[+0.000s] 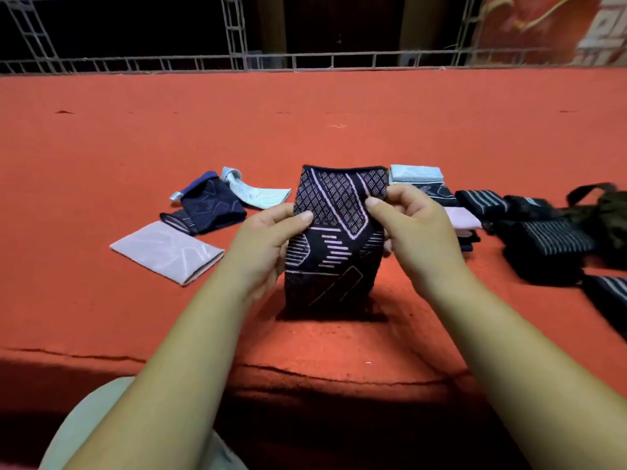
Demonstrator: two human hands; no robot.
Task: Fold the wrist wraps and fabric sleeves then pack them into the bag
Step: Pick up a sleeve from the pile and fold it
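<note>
A dark navy fabric sleeve [334, 239] with pale pink diamond and stripe patterns hangs upright above the red surface. My left hand [268, 239] pinches its left edge and my right hand [412, 228] pinches its right edge near the top. To the left lie a flat pink sleeve [166, 251], a dark blue sleeve [208, 206] and a light blue sleeve [254, 193]. On the right sit a stack of folded sleeves [415, 174], black striped wrist wraps [546, 242] and a dark bag [607, 212].
The red carpeted platform [305, 123] stretches far back to a metal truss rail [305, 61]. Its front edge runs just below my forearms. More striped wraps [607, 293] lie at the far right edge.
</note>
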